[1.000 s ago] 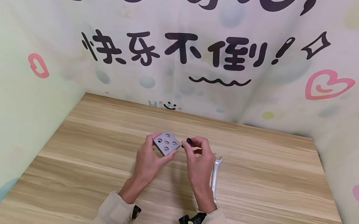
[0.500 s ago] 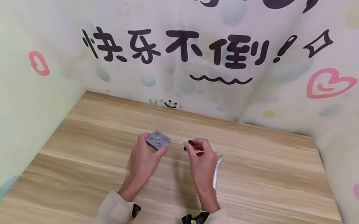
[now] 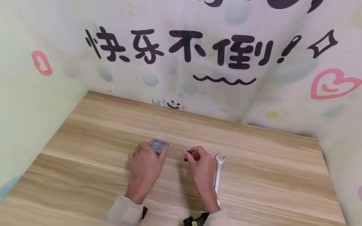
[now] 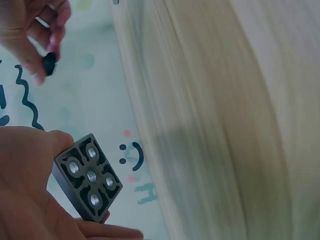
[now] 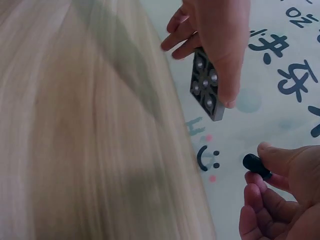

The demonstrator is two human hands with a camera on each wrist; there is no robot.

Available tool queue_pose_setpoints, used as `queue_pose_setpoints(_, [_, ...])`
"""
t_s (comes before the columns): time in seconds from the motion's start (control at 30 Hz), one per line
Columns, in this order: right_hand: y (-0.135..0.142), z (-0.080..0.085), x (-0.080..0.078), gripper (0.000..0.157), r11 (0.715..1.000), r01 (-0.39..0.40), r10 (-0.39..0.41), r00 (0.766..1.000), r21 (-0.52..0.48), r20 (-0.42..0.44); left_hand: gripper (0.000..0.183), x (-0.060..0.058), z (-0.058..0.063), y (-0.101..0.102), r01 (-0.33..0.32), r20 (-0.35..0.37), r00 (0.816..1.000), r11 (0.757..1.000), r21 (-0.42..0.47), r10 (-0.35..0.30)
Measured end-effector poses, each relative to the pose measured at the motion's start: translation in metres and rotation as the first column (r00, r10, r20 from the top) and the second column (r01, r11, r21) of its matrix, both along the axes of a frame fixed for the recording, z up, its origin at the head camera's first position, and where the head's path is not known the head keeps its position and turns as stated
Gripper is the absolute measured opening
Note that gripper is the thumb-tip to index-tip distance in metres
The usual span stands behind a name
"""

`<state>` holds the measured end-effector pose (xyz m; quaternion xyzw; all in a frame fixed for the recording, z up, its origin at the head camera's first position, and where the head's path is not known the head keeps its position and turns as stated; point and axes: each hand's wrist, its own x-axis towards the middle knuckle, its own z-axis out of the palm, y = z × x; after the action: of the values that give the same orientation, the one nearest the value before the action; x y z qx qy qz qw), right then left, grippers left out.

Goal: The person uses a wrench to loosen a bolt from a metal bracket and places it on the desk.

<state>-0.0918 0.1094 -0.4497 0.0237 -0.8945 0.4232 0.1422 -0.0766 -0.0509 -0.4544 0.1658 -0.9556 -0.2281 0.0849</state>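
My left hand (image 3: pixel 146 164) holds a square grey metal plate (image 3: pixel 158 146) by its edges, thumb on one side and fingers on the other. Ribs and round holes cover the face seen in the left wrist view, and the middle hole of the plate (image 4: pixel 91 176) looks threaded. To the right, my right hand (image 3: pixel 203 172) pinches a small black bolt (image 5: pixel 257 165) between thumb and fingertips. Part of the bolt is hidden by the fingers. Plate and bolt are apart, both held above the wooden table.
A silver open-ended wrench (image 3: pixel 218 176) lies on the wooden table (image 3: pixel 276 207) just right of my right hand, its lower end partly behind the wrist. A printed backdrop (image 3: pixel 159 70) stands along the table's back and sides.
The left hand first moved left with the plate, away from the bolt, then turned and tipped it lower. My right hand has lowered slightly, still pinching the bolt.
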Motion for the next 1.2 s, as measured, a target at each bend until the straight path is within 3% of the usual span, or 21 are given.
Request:
queue_pose_setpoints(0.17, [0.001, -0.014, -0.002, 0.014, 0.999, 0.009, -0.011, 0.999, 0.038, 0.037, 0.092, -0.003, -0.006, 0.008, -0.039, 0.012, 0.999, 0.999, -0.03, 0.04])
queue_pose_setpoints(0.57, [-0.006, -0.034, -0.002, 0.015, 0.994, 0.011, -0.028, 0.988, 0.112, 0.149, 0.096, -0.003, -0.028, 0.019, -0.153, 0.079, 0.985, 0.988, 0.036, 0.15])
queue_pose_setpoints(0.8, [-0.007, -0.037, -0.005, 0.016, 0.991, 0.009, -0.033, 0.984, 0.137, 0.177, 0.097, -0.002, -0.03, 0.023, -0.148, 0.117, 0.983, 0.989, 0.022, 0.145])
queue_pose_setpoints(1.0, [-0.008, -0.038, -0.007, 0.017, 0.99, 0.008, -0.035, 0.981, 0.138, 0.192, 0.096, -0.002, -0.031, 0.024, -0.184, 0.147, 0.974, 0.98, 0.074, 0.171])
queue_pose_setpoints(1.2, [-0.01, -0.04, -0.009, 0.016, 0.988, 0.008, -0.043, 0.976, 0.157, 0.215, 0.096, -0.002, -0.034, 0.023, -0.198, 0.183, 0.965, 0.979, 0.055, 0.185])
